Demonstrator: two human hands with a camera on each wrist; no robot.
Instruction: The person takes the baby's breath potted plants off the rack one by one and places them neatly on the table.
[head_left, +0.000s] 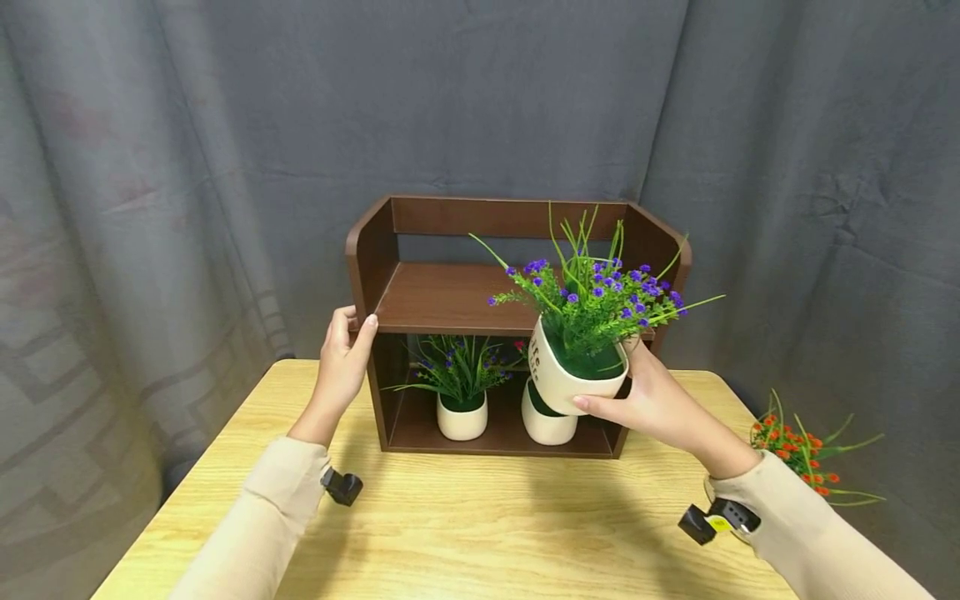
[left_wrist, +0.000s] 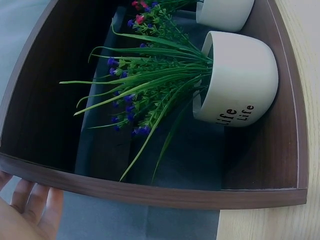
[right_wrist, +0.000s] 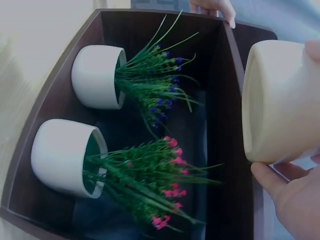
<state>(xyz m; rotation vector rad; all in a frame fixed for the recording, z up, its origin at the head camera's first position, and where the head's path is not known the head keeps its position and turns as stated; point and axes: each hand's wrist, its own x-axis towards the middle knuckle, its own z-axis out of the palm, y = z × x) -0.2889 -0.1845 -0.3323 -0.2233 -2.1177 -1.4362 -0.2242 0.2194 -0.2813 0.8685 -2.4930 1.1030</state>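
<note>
Okay, below centre two cream potted plants occupy the brown wooden shelf your left hand grips; right of centre, your right hand holds a tilted, purple-flowered cream pot.

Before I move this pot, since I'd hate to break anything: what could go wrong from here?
The raised pot is held by the right hand alone, so it might slip, perhaps knocking the lower-right pot seen just below it. Its spreading foliage overlaps the shelf's right side panel in the head view and could snag there.
</note>
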